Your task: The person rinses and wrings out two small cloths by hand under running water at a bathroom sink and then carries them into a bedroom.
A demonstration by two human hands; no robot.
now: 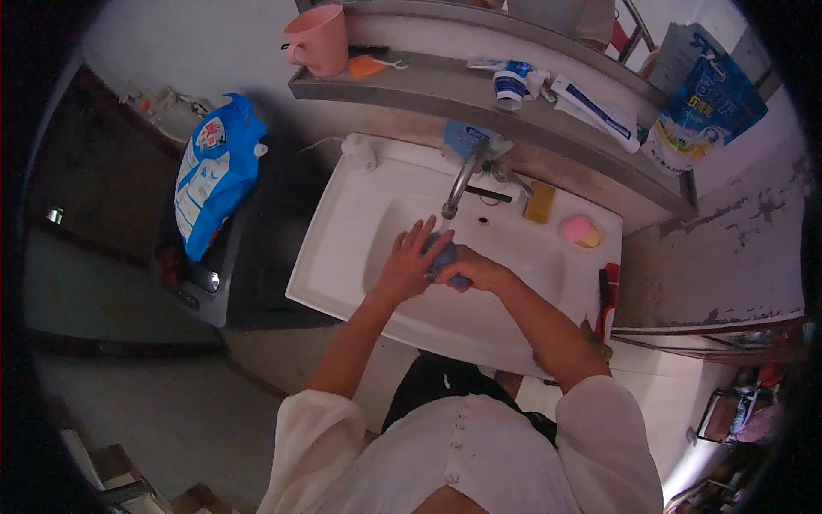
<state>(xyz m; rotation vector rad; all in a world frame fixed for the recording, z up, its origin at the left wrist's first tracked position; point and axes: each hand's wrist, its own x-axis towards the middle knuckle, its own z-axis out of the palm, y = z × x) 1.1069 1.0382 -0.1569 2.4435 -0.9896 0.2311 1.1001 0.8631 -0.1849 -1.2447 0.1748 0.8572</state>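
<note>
Over the basin of a white ceramic sink [334, 257], both my hands are at a bunched blue-grey cloth [442, 252]. My left hand [409, 262] lies against its left side, back upward and fingers spread; whether it grips the cloth is hidden. On the other side, my right hand [474, 268] is closed around the cloth, and part of it sticks out below the fingers. Just above the fingers is the spout of a chrome faucet [457, 186]. A pale streak below the spout may be running water.
Along the sink's back and right stand a white bottle [359, 154], a yellow block [539, 203], a pink-and-yellow round thing [580, 231] and a red-and-black brush [609, 295]. A shelf [411, 87] above holds a pink mug [318, 42] and tubes. A blue detergent bag [218, 173] stands left.
</note>
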